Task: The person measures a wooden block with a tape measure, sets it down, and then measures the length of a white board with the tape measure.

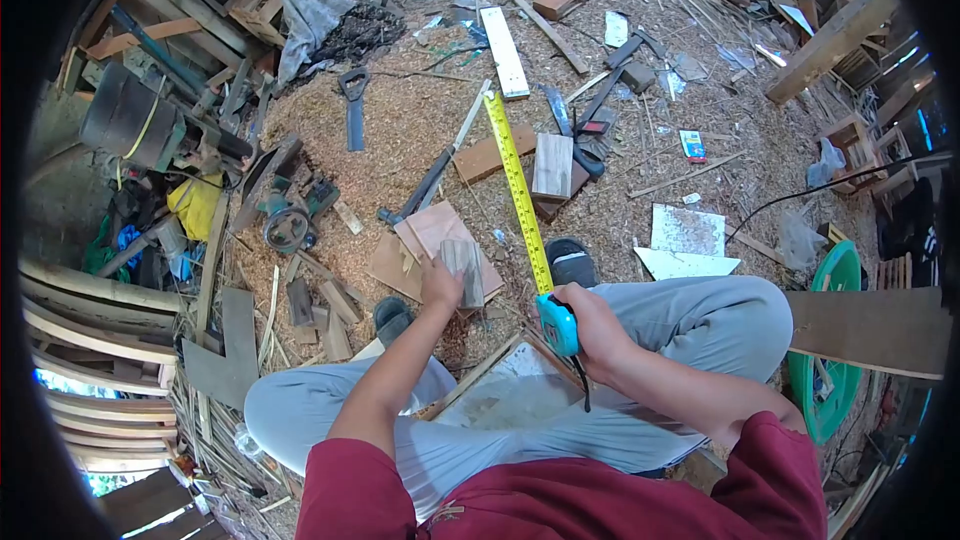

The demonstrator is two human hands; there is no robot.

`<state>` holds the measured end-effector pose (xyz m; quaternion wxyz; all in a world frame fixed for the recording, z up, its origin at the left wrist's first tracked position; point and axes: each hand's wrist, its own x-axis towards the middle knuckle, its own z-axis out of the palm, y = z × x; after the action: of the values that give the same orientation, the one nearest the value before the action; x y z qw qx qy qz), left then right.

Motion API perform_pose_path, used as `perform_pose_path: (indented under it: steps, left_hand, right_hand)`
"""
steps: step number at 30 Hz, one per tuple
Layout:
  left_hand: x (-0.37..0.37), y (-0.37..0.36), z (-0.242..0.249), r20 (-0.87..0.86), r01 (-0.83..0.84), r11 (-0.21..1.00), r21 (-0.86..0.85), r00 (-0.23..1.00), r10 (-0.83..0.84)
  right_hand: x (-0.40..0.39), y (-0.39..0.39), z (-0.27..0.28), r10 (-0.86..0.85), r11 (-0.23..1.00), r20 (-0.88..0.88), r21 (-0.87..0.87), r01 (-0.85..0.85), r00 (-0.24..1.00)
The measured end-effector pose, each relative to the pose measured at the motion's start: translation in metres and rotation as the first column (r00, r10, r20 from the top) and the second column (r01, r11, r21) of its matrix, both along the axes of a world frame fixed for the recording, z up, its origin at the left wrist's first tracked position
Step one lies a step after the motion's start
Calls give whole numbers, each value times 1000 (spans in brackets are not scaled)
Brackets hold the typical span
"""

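Observation:
My right hand (592,325) is closed around a teal tape measure (557,324) above my right knee. Its yellow blade (518,190) is pulled out a long way and points forward over the floor. My left hand (441,285) grips the left edge of a short greyish wooden block (462,268), its fingertips partly hidden. Beneath that block lie thin reddish-brown boards (440,225). Close to the blade rest another weathered block (552,166) and a reddish plank (495,154). A hammer (425,188) lies left of the blade.
Wood shavings cover the floor. A handsaw (354,110) and a teal power tool (290,220) lie on the left. A white-painted board (504,52) lies ahead. At right are a white panel (688,230) and a green basin (830,340). A framed piece (505,385) lies between my legs.

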<state>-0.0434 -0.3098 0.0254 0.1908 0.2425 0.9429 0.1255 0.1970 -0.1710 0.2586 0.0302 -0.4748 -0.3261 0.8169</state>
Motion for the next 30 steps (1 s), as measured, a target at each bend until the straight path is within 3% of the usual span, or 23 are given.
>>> perform_pose_path:
  steps: [5,8,11,14,17,20,24,28,30]
  left_hand:
    - [9,18,-5,-215,101,984,-149,968,-132]
    - [4,60,9,-224,279,960,-27,934,-278]
    - [-3,124,25,54,336,937,97,938,-342]
    - [6,188,24,18,376,904,202,922,-387]
    - [21,244,7,-90,346,890,299,938,-334]
    - [41,283,7,96,82,977,195,990,-102]
    - [56,287,17,4,147,989,9,989,-147]
    - [50,276,-17,-53,170,979,110,985,-166]
    - [39,268,-18,46,159,981,114,985,-165]
  right_hand:
    - [-3,14,9,-115,992,-81,-62,110,990]
    - [-4,25,33,-200,971,-74,-144,188,977]
    - [-5,36,46,-327,926,-63,-222,306,943]
    - [-12,49,66,-423,896,-98,-197,399,901]
    - [-12,61,78,-450,878,-107,-232,418,887]
    - [-18,70,85,-543,831,-184,-258,493,819]
    - [-18,77,79,-586,804,-157,-237,546,795]
    - [-17,76,73,-553,825,-146,-232,515,820]
    - [-16,72,72,-533,834,-136,-252,491,835]
